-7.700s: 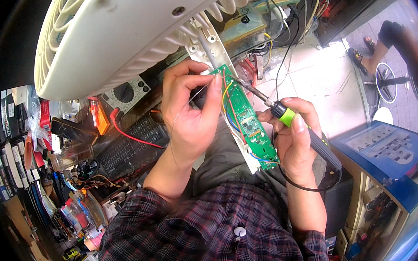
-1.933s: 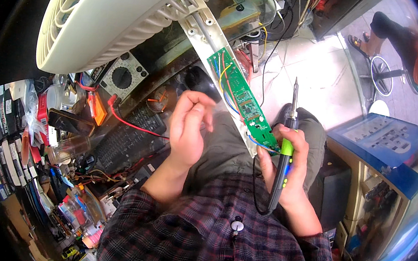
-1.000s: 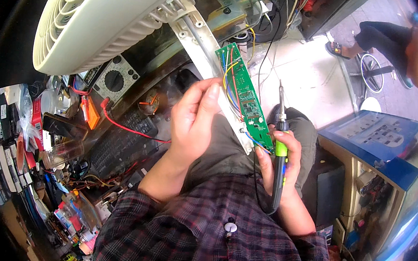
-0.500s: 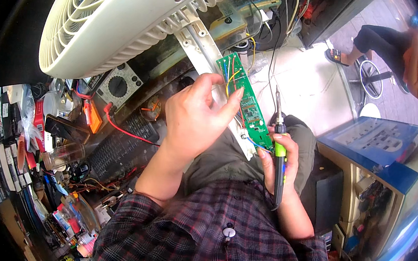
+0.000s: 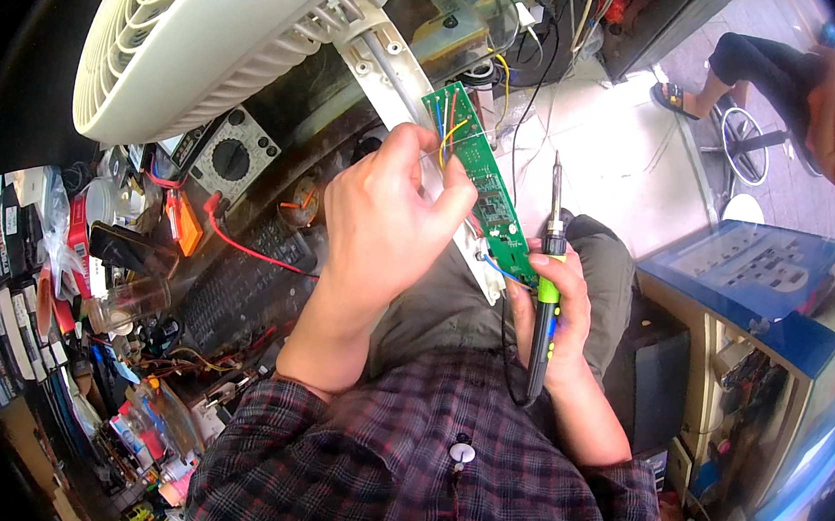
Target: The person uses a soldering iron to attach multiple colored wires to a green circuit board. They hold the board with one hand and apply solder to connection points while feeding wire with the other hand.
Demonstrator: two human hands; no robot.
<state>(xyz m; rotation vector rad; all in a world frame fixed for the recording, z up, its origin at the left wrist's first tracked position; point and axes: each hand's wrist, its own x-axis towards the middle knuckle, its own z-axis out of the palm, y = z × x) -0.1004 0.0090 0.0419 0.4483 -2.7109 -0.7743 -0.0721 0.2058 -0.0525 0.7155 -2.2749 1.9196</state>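
Since the prior frame, left hand (image 5: pixel 387 212) has climbed to pinch the coloured wires (image 5: pixel 447 128) atop the green circuit board (image 5: pixel 485 187). Right hand (image 5: pixel 558 314) grips the soldering iron (image 5: pixel 547 273) upright, tip clear of board; soldering appears unfinished

The person is wearing a dark plaid shirt (image 5: pixel 437 473) with red and grey checks and one white button (image 5: pixel 461 453). Just above the button, grey-green trousers (image 5: pixel 453 304) are showing. Both sleeves are rolled up.
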